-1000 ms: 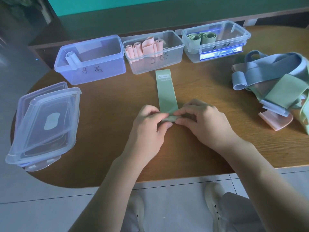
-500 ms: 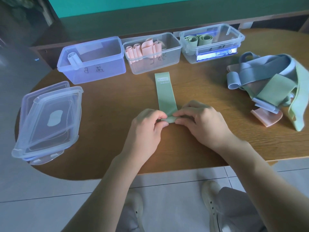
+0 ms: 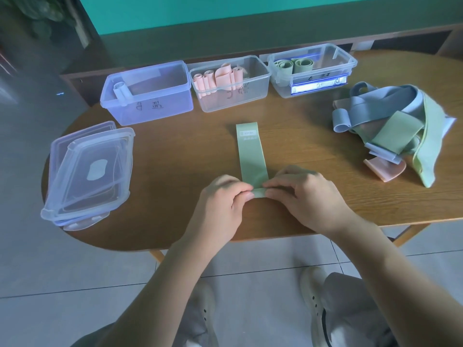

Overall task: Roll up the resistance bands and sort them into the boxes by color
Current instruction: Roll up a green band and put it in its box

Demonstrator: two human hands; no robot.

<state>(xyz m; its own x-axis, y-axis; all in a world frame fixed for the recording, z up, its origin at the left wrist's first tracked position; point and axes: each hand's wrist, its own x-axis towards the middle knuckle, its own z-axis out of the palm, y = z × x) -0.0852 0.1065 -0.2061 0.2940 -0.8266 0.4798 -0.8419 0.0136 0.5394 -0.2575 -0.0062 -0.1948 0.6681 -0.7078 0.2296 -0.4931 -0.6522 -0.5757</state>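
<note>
A green resistance band (image 3: 251,151) lies flat on the wooden table (image 3: 175,171), pointing away from me. Its near end is rolled into a small coil. My left hand (image 3: 221,204) and my right hand (image 3: 307,196) both pinch that coil from either side. Three clear boxes stand in a row at the back: the left box (image 3: 150,106) holds one blue roll, the middle box (image 3: 235,96) holds several pink rolls, the right box (image 3: 323,78) holds two green rolls. A tangled pile of loose bands (image 3: 390,126), blue, green and pink, lies at the right.
Stacked clear lids (image 3: 90,171) rest at the table's left edge. The table's rounded front edge runs just below my hands. My legs and shoes show on the tiled floor beneath.
The view has shifted slightly. My fingers keep working the coil at the band's near end; the flat part of the band looks about the same length.
</note>
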